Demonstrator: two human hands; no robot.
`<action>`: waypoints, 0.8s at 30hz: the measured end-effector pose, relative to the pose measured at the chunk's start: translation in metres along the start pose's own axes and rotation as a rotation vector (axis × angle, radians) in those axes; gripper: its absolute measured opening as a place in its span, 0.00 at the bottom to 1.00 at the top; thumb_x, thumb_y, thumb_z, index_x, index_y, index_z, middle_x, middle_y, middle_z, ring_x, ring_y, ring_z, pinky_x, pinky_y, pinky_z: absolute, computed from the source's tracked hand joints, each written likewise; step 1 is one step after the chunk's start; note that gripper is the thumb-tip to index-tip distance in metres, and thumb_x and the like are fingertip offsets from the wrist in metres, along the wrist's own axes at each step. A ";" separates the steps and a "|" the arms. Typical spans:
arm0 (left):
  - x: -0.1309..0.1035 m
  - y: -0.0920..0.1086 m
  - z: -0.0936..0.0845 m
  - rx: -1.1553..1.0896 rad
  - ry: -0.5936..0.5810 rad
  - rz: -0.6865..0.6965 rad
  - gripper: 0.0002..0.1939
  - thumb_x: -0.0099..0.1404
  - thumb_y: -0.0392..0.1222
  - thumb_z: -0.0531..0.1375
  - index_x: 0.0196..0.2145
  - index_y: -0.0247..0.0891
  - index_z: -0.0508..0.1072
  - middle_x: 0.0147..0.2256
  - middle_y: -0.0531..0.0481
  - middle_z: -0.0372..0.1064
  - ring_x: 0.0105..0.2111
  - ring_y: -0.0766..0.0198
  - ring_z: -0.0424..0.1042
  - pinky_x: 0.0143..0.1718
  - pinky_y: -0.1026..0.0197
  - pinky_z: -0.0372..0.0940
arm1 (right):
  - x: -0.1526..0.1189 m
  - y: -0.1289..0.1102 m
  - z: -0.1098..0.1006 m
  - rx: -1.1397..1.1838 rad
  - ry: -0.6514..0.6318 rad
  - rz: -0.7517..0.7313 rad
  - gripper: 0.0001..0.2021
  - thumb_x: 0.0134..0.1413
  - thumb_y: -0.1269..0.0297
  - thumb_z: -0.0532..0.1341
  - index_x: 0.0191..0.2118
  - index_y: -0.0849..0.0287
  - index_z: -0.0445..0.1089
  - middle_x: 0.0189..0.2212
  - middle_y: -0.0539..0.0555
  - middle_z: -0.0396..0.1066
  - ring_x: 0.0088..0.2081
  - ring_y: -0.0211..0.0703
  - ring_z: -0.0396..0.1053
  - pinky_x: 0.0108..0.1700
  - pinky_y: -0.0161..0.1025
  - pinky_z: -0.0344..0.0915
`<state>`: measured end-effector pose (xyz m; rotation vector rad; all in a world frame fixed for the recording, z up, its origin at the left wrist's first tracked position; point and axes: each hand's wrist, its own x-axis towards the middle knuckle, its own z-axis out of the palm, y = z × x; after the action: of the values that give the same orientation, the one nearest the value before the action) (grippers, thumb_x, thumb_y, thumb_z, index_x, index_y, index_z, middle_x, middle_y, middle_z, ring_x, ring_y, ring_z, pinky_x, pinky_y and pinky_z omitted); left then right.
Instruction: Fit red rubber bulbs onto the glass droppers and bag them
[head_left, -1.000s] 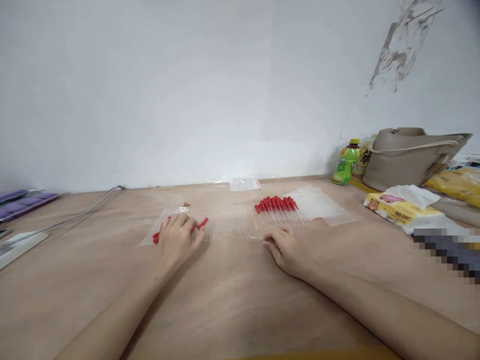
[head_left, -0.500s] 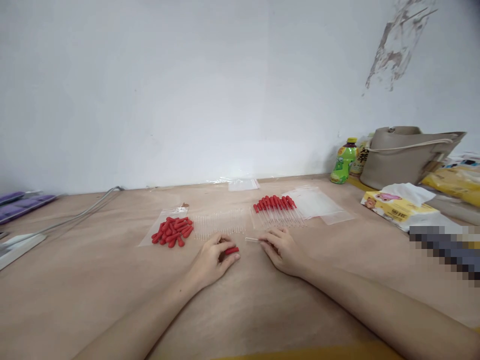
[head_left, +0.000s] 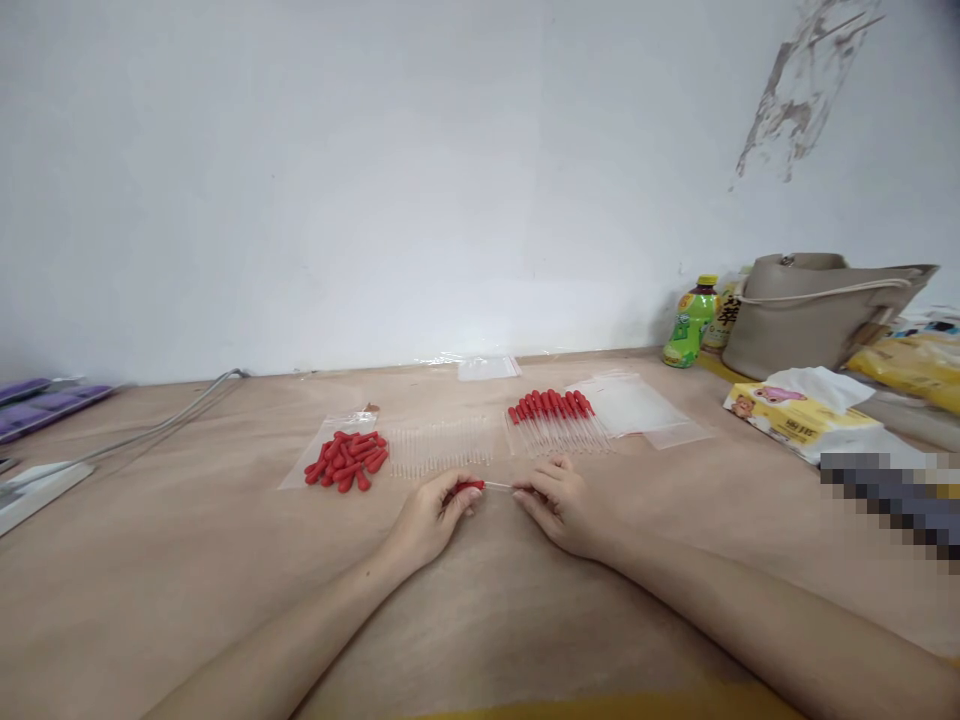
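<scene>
My left hand [head_left: 433,512] is closed on a red rubber dropper bulb [head_left: 471,485], its open end facing right. Between the fingertips of my right hand [head_left: 559,503] is a thin clear glass tube [head_left: 498,486], whose left end meets the mouth of the bulb. Whether the tube sits inside the bulb is too small to tell. Behind my left hand, loose red bulbs [head_left: 346,460] lie heaped on a clear plastic bag. A row of clear glass tubes [head_left: 441,447] is laid out beside them. Droppers with red bulbs fitted [head_left: 559,420] lie side by side beyond my right hand.
Clear zip bags [head_left: 626,403] lie at the back right, another bag [head_left: 487,368] by the wall. Farther right stand a green bottle [head_left: 691,325], a beige handbag [head_left: 795,310] and a tissue pack [head_left: 787,415]. A grey cable [head_left: 169,425] and purple trays [head_left: 52,405] are at left.
The bulb in my left hand and the tube in my right hand have come together; before, a gap lay between them. My left fingers have closed further around the bulb.
</scene>
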<state>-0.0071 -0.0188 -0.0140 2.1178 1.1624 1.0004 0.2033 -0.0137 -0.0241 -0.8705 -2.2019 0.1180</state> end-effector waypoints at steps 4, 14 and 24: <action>-0.002 -0.001 0.001 -0.010 -0.018 0.007 0.08 0.62 0.42 0.53 0.34 0.37 0.68 0.27 0.53 0.68 0.28 0.67 0.68 0.31 0.66 0.62 | 0.001 0.002 0.000 0.021 -0.036 -0.043 0.09 0.57 0.67 0.50 0.36 0.58 0.67 0.27 0.51 0.69 0.30 0.36 0.63 0.39 0.38 0.53; -0.008 -0.002 0.002 0.018 -0.097 -0.046 0.11 0.62 0.44 0.52 0.35 0.36 0.71 0.23 0.54 0.67 0.23 0.69 0.66 0.25 0.69 0.62 | 0.007 0.009 -0.007 -0.028 -0.121 -0.083 0.08 0.54 0.68 0.54 0.34 0.56 0.71 0.28 0.50 0.71 0.28 0.35 0.64 0.39 0.40 0.48; -0.006 -0.003 0.001 0.123 -0.035 -0.018 0.11 0.60 0.46 0.55 0.36 0.39 0.72 0.29 0.53 0.72 0.28 0.66 0.70 0.31 0.66 0.65 | 0.006 0.002 -0.002 -0.092 -0.072 -0.082 0.08 0.55 0.70 0.51 0.32 0.59 0.68 0.27 0.50 0.68 0.30 0.36 0.62 0.36 0.37 0.50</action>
<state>-0.0096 -0.0228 -0.0190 2.2068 1.2522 0.9010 0.2034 -0.0088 -0.0195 -0.8358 -2.3224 0.0082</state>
